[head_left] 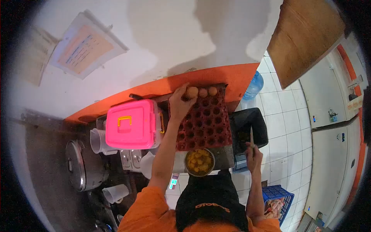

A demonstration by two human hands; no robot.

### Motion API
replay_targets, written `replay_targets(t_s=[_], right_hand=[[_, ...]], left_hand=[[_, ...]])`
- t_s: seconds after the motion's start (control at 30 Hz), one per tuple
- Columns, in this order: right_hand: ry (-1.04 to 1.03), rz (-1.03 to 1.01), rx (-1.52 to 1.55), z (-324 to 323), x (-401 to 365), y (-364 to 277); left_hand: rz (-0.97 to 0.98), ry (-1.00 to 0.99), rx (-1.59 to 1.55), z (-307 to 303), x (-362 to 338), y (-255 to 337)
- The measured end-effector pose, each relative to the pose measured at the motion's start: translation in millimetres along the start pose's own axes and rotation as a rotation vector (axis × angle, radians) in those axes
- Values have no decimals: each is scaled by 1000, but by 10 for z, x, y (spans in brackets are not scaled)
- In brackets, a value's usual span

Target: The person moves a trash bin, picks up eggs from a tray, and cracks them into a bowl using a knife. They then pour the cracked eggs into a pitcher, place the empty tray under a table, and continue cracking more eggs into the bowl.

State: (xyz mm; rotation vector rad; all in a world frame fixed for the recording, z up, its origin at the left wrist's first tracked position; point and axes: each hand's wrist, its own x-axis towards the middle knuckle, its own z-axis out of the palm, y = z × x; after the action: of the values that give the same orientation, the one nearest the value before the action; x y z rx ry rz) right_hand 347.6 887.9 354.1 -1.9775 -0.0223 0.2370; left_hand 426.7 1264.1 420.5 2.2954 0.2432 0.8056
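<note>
My left hand reaches to the back of a dark red egg tray, its fingers closed around an egg. Beside it, two more eggs sit in the back row; the other visible cups hold no eggs. My right hand grips a knife, blade pointing up and away, over the near edge of a black bin. Between my arms, a round metal bowl of yellow, egg-like contents stands at the counter's front edge.
Left of the tray are a pink-lidded box, a clear jug and a large lidded pot. A blue crate stands low at right. An orange-banded wall closes off the back.
</note>
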Motion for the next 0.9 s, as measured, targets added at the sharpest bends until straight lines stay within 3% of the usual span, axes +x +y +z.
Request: replay_targets(t_s=[0.13,0.23,0.4,0.63,0.73,0.8,0.83,0.9], right_hand=[[-118,-200,3,287,105,-478],[-156,-301,74,416,38,-659],[-166,-239,-14,380,-161,-402],[-99,-78,174,137,-469,41],[-29,-86,139,22,-568,164],[-14,3,124,-89,-615,117],[-11,43,94,-158,-658,63],[-33,106,68,-256,-732,76]], left_hand=[[-2,-90,-14,-327,-419,218],[-109,-137,-13,-372,-674,134],[92,-295,81,-264,-786,-177],[33,-247,52,-12,-727,-261],[64,-338,47,42,-726,-274],[203,-113,98,-36,-834,-146],[179,-130,101,-145,-966,-2],[-204,69,-142,-403,-1319,310]])
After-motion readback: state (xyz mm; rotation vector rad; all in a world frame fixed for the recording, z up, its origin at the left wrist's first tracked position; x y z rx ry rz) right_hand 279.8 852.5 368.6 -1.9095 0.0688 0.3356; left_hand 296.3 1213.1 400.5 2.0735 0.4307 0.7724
